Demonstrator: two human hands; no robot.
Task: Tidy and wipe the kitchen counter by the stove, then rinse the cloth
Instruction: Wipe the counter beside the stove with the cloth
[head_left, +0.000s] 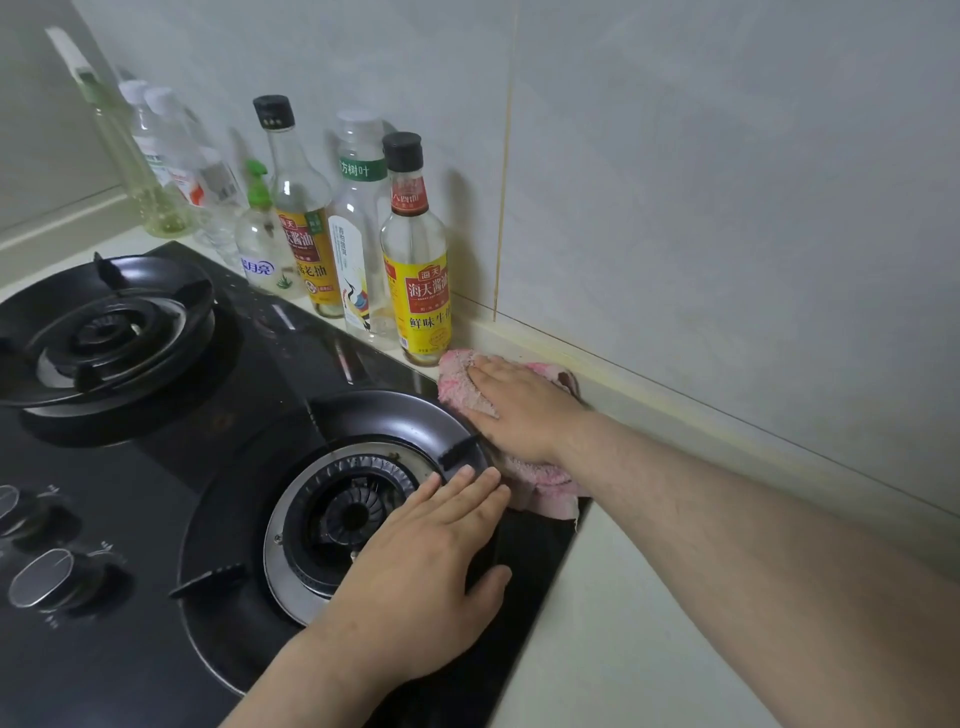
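Head view: wiping is in progress. My right hand (519, 410), fingers straight and together, presses the pink cloth (460, 382) flat at the stove's (249, 384) back right corner, by the wall. My left hand (431, 561), fingers straight and together, rests on the burner ring (374, 410). The counter (623, 623) wipe and the rinse are judged outstanding. The soy sauce bottle (418, 270) stands just beside the cloth and obstructs leftward passes.

pink cloth (462, 382), black stove (218, 415), cream counter (649, 623)
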